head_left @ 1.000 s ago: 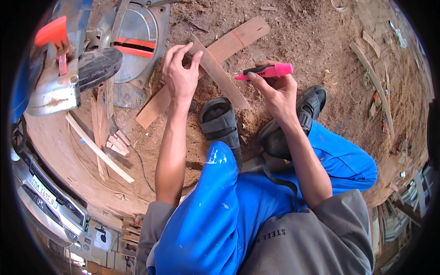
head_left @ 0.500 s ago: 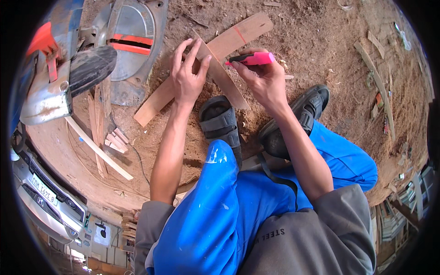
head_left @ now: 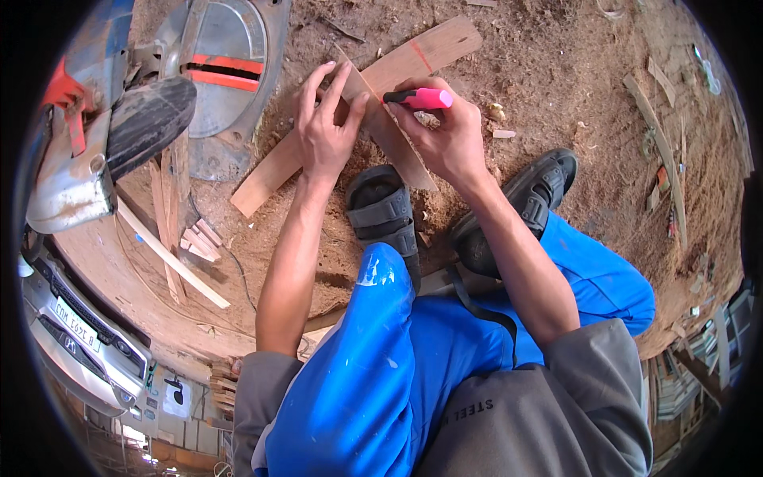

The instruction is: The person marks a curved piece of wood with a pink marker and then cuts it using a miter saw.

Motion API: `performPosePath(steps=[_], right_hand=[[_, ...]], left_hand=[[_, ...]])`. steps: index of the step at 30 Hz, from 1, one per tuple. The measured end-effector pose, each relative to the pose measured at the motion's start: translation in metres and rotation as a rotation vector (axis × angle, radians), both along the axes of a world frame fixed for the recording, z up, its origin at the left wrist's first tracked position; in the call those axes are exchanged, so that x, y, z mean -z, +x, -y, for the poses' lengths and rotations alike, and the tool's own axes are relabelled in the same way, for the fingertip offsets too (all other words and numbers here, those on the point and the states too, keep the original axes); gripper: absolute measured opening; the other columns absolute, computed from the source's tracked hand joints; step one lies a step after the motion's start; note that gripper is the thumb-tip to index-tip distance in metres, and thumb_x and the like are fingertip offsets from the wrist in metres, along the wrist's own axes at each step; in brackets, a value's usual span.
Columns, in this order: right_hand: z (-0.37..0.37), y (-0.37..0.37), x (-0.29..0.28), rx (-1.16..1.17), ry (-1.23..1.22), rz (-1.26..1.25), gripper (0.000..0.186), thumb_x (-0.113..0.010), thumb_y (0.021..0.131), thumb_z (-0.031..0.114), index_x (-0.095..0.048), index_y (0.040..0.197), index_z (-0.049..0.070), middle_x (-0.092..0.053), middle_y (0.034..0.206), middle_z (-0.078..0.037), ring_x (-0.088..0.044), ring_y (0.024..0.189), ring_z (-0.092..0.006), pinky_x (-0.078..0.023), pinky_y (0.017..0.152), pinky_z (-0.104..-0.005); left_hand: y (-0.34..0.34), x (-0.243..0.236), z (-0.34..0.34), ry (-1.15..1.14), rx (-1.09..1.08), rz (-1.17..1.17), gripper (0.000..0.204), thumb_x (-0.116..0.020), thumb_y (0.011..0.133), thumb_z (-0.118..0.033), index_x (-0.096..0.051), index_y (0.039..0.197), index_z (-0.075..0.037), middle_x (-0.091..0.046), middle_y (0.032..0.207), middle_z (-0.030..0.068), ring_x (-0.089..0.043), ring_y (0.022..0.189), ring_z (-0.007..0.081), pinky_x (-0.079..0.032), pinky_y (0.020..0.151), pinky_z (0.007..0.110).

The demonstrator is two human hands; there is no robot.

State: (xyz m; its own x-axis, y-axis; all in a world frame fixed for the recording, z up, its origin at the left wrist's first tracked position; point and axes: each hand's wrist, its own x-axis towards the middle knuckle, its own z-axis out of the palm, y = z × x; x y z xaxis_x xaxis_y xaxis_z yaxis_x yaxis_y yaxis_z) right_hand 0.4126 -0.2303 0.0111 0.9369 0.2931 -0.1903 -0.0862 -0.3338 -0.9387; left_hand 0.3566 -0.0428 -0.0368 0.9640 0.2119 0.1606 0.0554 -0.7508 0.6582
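Two flat wooden boards lie crossed on the ground in front of me. The long board [head_left: 270, 173] runs from lower left to upper right and bears a red line across its far part. On top of it, at a slant, lies the short board [head_left: 404, 157]. My left hand [head_left: 327, 135] presses on the short board with its fingers spread, thumb near the right edge. My right hand [head_left: 455, 135] holds a pink and black marker [head_left: 429, 98]. The marker's tip, partly hidden by my fingers, is at the short board's right edge, where it crosses the long board.
A mitre saw [head_left: 218, 79] with a round metal base stands at the left. Near it lie thin wood strips [head_left: 171, 258] and small offcuts [head_left: 200, 241]. My sandalled feet [head_left: 381, 208] are close below the boards. Sawdust covers the ground. A long strip [head_left: 656, 143] lies at the right.
My right hand has moved left with the marker, bringing its tip to the short board's edge. My left hand has stayed on the board.
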Motion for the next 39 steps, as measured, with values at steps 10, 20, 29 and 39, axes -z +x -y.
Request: performPosePath(steps=[10,20,29,39], right_hand=[[-0.022,0.025,0.003,-0.03,0.012,0.033,0.021,-0.079,0.088,0.012,-0.074,0.105,0.001,-0.077,0.094,-0.016,-0.077,0.087,-0.0299,-0.06,0.077,-0.0381],[-0.033,0.035,0.008,0.007,0.084,0.04,0.024,-0.081,0.088,0.012,-0.073,0.106,0.0,-0.077,0.089,-0.015,-0.078,0.086,-0.0246,-0.061,0.077,-0.0364],[-0.017,0.016,-0.006,-0.041,-0.057,0.095,0.022,-0.082,0.084,0.012,-0.071,0.1,0.002,-0.075,0.088,-0.012,-0.075,0.079,-0.025,-0.059,0.073,-0.0363],[-0.031,0.025,-0.004,-0.025,-0.049,0.08,0.021,-0.081,0.085,0.012,-0.071,0.1,0.002,-0.076,0.089,-0.013,-0.076,0.081,-0.0254,-0.06,0.075,-0.0362]], left_hand=[[-0.001,0.008,-0.002,-0.014,-0.009,0.055,0.048,-0.082,0.09,-0.022,-0.072,0.136,-0.012,-0.063,0.135,0.0083,-0.063,0.109,0.0272,-0.052,0.092,0.04],[-0.001,0.01,-0.001,-0.04,-0.027,0.039,0.048,-0.083,0.088,-0.02,-0.072,0.135,-0.011,-0.064,0.134,0.0086,-0.064,0.111,0.0284,-0.052,0.094,0.041],[-0.001,0.007,-0.001,-0.026,-0.01,0.048,0.047,-0.084,0.089,-0.018,-0.073,0.134,-0.01,-0.064,0.136,0.0105,-0.065,0.114,0.0296,-0.054,0.092,0.041],[0.001,0.01,-0.003,-0.034,0.0,0.095,0.048,-0.083,0.088,-0.019,-0.072,0.134,-0.013,-0.065,0.133,0.0088,-0.064,0.112,0.0298,-0.053,0.095,0.041]])
